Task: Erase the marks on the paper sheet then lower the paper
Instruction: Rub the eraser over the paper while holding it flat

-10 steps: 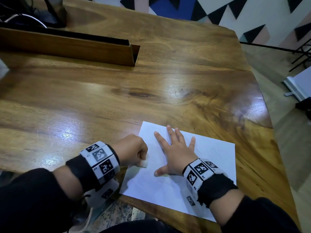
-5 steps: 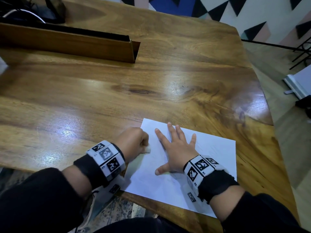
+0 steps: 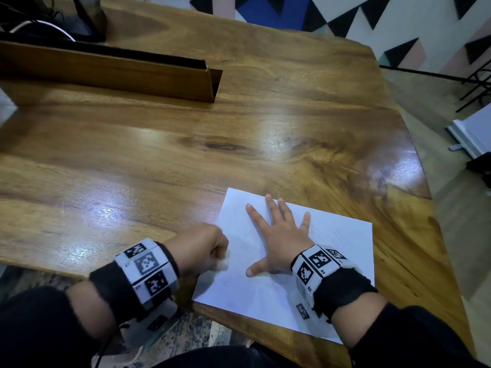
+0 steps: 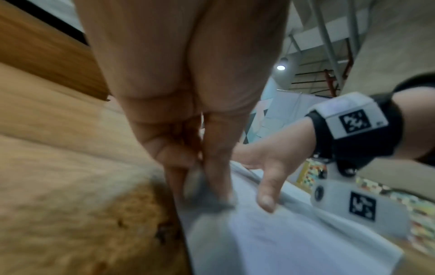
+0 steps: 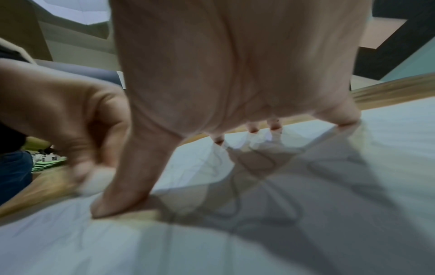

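Observation:
A white paper sheet [image 3: 332, 264] lies flat near the front right edge of the wooden table [image 3: 186, 160], its near corner overhanging the edge. Faint pencil lines [image 5: 235, 167] show on it in the right wrist view. My right hand [image 3: 279, 235] lies flat on the sheet with fingers spread, pressing it down. My left hand [image 3: 202, 251] is curled at the sheet's left edge and pinches a small white eraser [image 3: 222, 265], which touches the paper. The eraser [image 4: 204, 197] looks blurred between finger and thumb in the left wrist view.
A long wooden divider [image 3: 111, 73] stands at the back left of the table, with black cables [image 3: 39, 25] behind it. The table's right edge drops to the floor, where a white object [image 3: 473, 134] lies.
My left hand with the eraser has slid back and forth along the sheet's left part, away and then toward me. The right hand has stayed flat on the paper.

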### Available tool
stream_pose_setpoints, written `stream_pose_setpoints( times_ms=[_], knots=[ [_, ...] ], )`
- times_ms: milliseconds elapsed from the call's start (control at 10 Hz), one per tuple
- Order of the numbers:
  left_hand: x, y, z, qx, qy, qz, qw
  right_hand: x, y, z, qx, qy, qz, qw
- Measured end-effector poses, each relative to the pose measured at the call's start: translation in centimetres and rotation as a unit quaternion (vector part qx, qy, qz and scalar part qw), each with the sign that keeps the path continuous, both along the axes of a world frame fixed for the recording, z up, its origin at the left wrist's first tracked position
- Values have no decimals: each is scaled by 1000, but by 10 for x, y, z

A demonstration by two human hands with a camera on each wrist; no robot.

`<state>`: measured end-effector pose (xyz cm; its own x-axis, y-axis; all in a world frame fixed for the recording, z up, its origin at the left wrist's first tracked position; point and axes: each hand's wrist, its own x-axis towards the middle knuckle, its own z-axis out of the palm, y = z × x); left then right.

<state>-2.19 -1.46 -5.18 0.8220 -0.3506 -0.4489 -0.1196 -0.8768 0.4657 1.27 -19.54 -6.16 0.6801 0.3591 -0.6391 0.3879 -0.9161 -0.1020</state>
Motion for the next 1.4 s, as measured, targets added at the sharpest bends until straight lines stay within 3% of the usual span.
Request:
stream_pose_setpoints(
  times_ms=[100,200,400,500,700,900,1000,1200,1300,1400],
  knots=[
    [7,0,3,3,31,15,999,0,0,-1,0,0,1,1000],
    [11,-7,3,-20,-106,112,988,0,0,-2,2,0,-2,1000],
    [-10,4,0,-22,41,-5,999,0,1,-2,-2,0,-1,1000],
    [-7,1,-2,-41,-89,66,993,0,1,-1,0,1,-3,1000],
    [-22,6,-5,-39,32,-26,998,0,1,0,0,1,-2,1000],
    [-14,-10,-4,-37,-47,36,998,-1,0,-1,2,0,-4,1000],
    [-22,3,3,-39,1,41,998,-1,0,-1,1,3,-2,1000],
    [2,-12,3,-38,-90,73,992,-4,2,-2,-16,11,13,1000],
    [-9,-13,-5,-53,-90,68,992,-5,3,-3,-22,15,16,1000],
    [-25,-6,-6,-60,-7,-9,998,-5,2,-2,-18,14,15,1000]
  ],
)
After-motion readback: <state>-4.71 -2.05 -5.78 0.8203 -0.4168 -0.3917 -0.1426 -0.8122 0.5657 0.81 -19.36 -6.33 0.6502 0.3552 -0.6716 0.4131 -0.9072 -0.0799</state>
